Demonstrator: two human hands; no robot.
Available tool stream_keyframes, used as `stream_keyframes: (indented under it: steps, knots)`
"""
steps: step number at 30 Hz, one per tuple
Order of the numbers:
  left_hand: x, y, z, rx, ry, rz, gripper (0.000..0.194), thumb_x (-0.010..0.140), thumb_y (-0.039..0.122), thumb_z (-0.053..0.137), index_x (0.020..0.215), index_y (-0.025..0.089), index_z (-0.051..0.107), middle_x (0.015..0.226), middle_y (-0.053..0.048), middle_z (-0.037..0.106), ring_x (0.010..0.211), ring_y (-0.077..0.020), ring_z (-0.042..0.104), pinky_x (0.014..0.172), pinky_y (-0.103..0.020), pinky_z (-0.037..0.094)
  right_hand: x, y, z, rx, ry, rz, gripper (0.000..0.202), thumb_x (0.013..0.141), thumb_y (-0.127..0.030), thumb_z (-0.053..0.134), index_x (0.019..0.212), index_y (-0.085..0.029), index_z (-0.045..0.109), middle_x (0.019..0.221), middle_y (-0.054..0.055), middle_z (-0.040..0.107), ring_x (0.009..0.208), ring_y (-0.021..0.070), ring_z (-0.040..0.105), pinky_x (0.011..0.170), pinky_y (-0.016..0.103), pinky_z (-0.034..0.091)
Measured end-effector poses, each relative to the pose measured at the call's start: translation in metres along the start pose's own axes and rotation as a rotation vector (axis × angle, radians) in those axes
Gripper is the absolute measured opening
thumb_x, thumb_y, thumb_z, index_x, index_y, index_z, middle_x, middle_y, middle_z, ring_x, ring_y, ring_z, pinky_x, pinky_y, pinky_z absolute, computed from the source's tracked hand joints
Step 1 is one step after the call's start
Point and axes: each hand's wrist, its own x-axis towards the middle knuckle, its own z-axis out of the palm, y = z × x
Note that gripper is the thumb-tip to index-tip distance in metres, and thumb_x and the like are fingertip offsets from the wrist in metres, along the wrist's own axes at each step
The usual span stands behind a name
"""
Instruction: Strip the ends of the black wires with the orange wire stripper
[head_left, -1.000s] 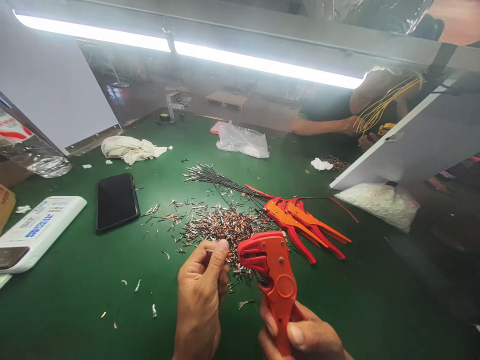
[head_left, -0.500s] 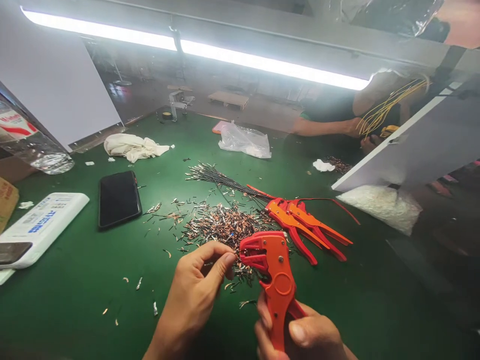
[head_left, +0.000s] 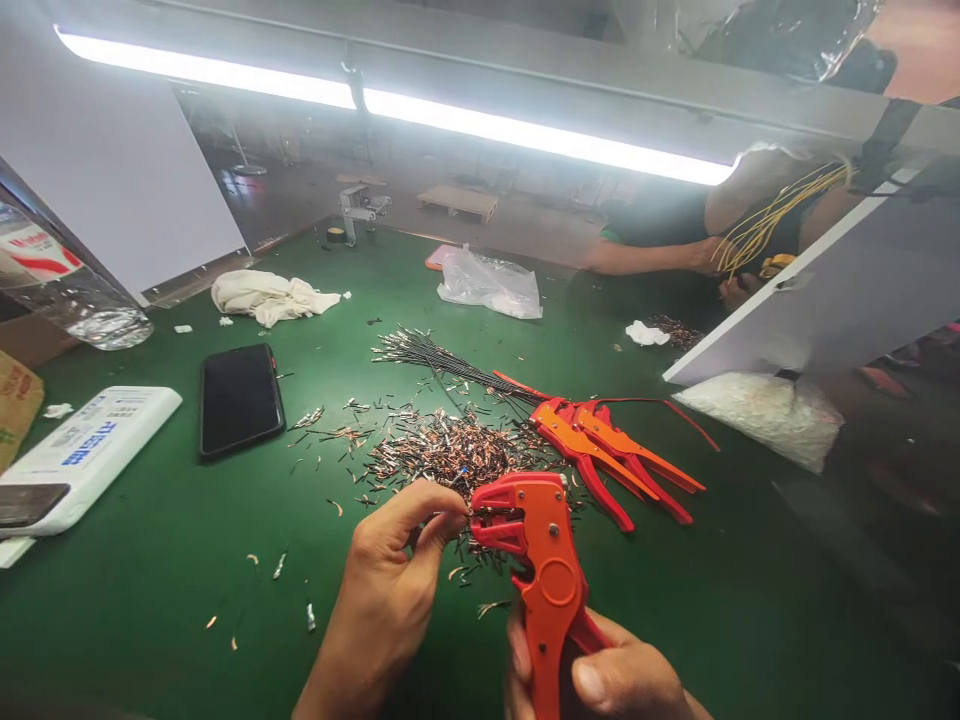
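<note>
My right hand [head_left: 600,665] grips the handles of an orange and red wire stripper [head_left: 553,580], held upright with its jaws facing left. My left hand [head_left: 397,570] is closed in a pinch at the mouth of those jaws, and a short dark wire end shows between fingertips and jaws. Most of that wire is hidden by the fingers. Just beyond the jaws lies a heap of copper and black wire scraps [head_left: 450,450]. Behind the heap, a bundle of black wires [head_left: 442,360] with bared ends rests on the green table [head_left: 150,620].
Two more strippers [head_left: 600,450] lie right of the heap. A black phone [head_left: 240,400] and a white power strip-like box [head_left: 97,450] are at left. Farther back are a white cloth [head_left: 270,297] and a plastic bag [head_left: 489,282]. A co-worker's arm [head_left: 652,256] holds yellow wires behind a partition [head_left: 810,280].
The wire stripper in my right hand has shifted slightly left and down. My left fingertips have drawn closer together at its jaws.
</note>
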Motion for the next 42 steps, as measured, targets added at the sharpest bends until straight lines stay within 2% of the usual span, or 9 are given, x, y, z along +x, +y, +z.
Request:
stream_keyframes:
  steps: [4,11,19,23,26,31,35,42]
  knots:
    - [0.000,-0.001,-0.001,0.030,-0.023,0.048,0.015,0.084,0.021,0.061,0.072,0.023,0.069,0.065,0.000,0.060,0.058,-0.0115,0.052,0.051,-0.020,0.038,-0.001,-0.002,0.003,-0.034,0.047,0.002,0.040,0.069,-0.039,0.070,0.092,-0.009,0.058,0.067,0.008,0.064,0.061,0.0146,0.060,0.059,0.024,0.042]
    - [-0.001,0.001,-0.002,0.052,-0.021,0.089,0.015,0.086,0.021,0.060,0.075,0.024,0.069,0.068,0.001,0.062,0.062,-0.0118,0.054,0.060,-0.022,0.041,0.005,0.002,0.001,-0.074,-0.015,-0.049,0.037,0.072,-0.044,0.069,0.084,-0.012,0.053,0.060,0.003,0.056,0.052,0.0088,0.049,0.050,0.019,0.036]
    - [-0.001,0.003,0.001,0.062,0.015,-0.035,0.014,0.083,0.033,0.066,0.072,0.025,0.070,0.059,0.002,0.059,0.053,-0.0110,0.046,0.053,-0.021,0.038,0.011,0.005,0.004,-0.160,-0.088,-0.073,0.044,0.073,-0.053,0.072,0.078,-0.017,0.046,0.060,-0.004,0.048,0.049,0.0051,0.040,0.049,0.019,0.032]
    - [-0.001,0.005,0.001,0.051,-0.019,-0.083,0.017,0.083,0.034,0.063,0.072,0.024,0.069,0.059,0.002,0.058,0.054,-0.0111,0.047,0.053,-0.021,0.037,0.008,0.001,0.007,-0.152,-0.053,-0.028,0.043,0.073,-0.050,0.074,0.078,-0.017,0.046,0.058,-0.005,0.046,0.046,0.0041,0.038,0.044,0.018,0.028]
    - [0.000,0.005,0.000,0.079,-0.065,-0.128,0.021,0.084,0.038,0.059,0.073,0.022,0.068,0.062,0.001,0.059,0.056,-0.0122,0.047,0.054,-0.022,0.037,0.006,-0.004,0.012,-0.115,-0.031,-0.014,0.039,0.077,-0.047,0.071,0.079,-0.016,0.047,0.057,-0.005,0.044,0.046,0.0047,0.036,0.046,0.019,0.028]
    - [-0.001,0.003,0.000,0.147,-0.073,-0.159,0.023,0.086,0.040,0.056,0.074,0.022,0.066,0.065,0.001,0.059,0.060,-0.0132,0.048,0.057,-0.023,0.037,0.009,-0.004,0.012,-0.038,-0.103,-0.056,0.033,0.081,-0.044,0.068,0.084,-0.015,0.051,0.057,-0.005,0.047,0.041,0.0037,0.033,0.043,0.018,0.026]
    - [-0.002,-0.002,0.000,0.189,-0.063,-0.161,0.024,0.087,0.039,0.054,0.073,0.022,0.064,0.065,0.002,0.059,0.060,-0.0131,0.048,0.058,-0.024,0.036,0.011,-0.001,0.009,0.001,-0.139,-0.075,0.028,0.083,-0.039,0.065,0.088,-0.014,0.052,0.053,-0.007,0.043,0.038,0.0033,0.029,0.040,0.016,0.025]
    - [-0.002,-0.002,-0.002,0.267,-0.097,-0.204,0.026,0.088,0.041,0.050,0.075,0.023,0.062,0.069,0.002,0.061,0.065,-0.0142,0.050,0.061,-0.025,0.036,0.009,-0.004,0.013,0.022,-0.125,-0.064,0.022,0.083,-0.035,0.063,0.084,-0.016,0.051,0.051,-0.008,0.040,0.038,0.0036,0.029,0.040,0.015,0.027]
